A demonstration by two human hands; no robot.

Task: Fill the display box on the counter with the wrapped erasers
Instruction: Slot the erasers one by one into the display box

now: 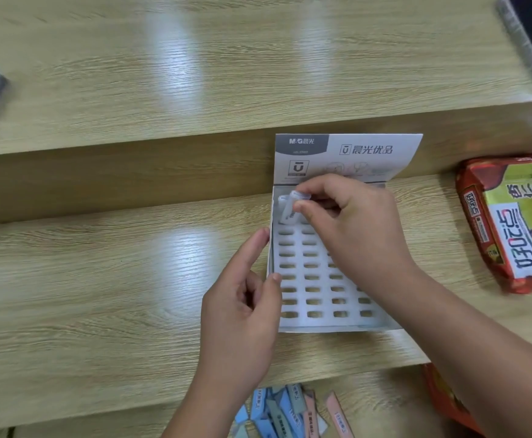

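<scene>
A loose pile of wrapped erasers [290,412] lies below the front edge of the bench [100,279]. My left hand [242,314] is relaxed, with index finger and thumb touching the left wall of the display box [321,327]. My right hand [346,229] pinches 1 white eraser [288,211], tilted, at the insert's far-left slot. The box stands on the bench, lid upright.

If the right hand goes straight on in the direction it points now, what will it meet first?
Probably the slotted insert of the display box, at its far left corner: the right hand pinches a wrapped eraser, whose lower end hangs just over those slots. Depth is unclear.
</scene>
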